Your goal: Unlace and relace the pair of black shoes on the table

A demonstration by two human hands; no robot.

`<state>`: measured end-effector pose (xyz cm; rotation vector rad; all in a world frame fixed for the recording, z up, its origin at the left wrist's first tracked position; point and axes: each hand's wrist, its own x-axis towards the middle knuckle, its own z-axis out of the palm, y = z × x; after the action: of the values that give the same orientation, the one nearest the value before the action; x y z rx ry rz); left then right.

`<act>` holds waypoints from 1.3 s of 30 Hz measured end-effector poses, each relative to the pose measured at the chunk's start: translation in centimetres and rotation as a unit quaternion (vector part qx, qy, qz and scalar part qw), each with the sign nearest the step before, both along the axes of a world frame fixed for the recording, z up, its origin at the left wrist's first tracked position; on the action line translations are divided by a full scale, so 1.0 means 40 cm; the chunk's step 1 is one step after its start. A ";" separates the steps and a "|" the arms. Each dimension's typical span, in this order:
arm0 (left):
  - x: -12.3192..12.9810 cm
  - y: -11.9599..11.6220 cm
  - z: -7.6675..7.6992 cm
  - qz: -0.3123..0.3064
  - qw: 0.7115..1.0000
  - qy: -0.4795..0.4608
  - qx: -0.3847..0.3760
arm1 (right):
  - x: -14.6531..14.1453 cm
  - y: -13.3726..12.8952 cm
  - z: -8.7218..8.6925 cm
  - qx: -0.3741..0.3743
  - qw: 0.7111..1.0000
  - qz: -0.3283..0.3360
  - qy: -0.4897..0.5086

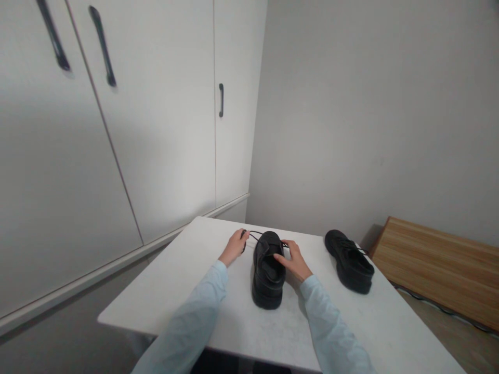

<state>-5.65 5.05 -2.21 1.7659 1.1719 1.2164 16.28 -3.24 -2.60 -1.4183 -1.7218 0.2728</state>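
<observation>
Blue sleeves (191,317) flank toe-away shoe (268,291); left of it, left hand (234,246) pinches lace (255,231); right hand (297,263) touches shoe, grip unclear.

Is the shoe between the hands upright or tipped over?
Upright: the shoe stands sole-down on the white table, with its opening facing up.

The left sleeve (195,311), at seven o'clock, and right sleeve (331,324), at five, are pale blue, long, creased.
</observation>
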 end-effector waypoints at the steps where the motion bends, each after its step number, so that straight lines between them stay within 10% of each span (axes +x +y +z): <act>1: 0.001 -0.001 0.002 -0.003 1.000 -0.010 -0.005 | 0.001 0.001 -0.001 0.000 1.000 0.000 0.000; 12: 0.003 -0.011 0.042 -0.041 0.879 -0.455 -0.139 | 0.006 -0.003 0.001 -0.014 1.000 0.010 0.002; 24: -0.034 -0.014 0.075 0.026 0.869 -0.488 -0.080 | 0.014 0.003 -0.014 -0.018 1.000 0.012 0.008; 30: -0.051 -0.002 0.071 0.080 0.914 -0.397 0.030 | 0.014 0.005 -0.014 -0.017 0.999 0.016 0.022; 34: -0.062 -0.007 0.068 0.130 0.974 -0.152 0.103 | 0.015 0.005 -0.014 -0.023 0.999 0.018 0.025; 39: -0.051 -0.003 0.038 0.087 0.973 0.135 0.167 | 0.016 0.007 -0.016 -0.021 0.999 0.021 0.031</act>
<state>-7.68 4.95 -0.70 2.1703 1.3622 1.3712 16.92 -2.98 -3.25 -1.3913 -1.7056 0.3731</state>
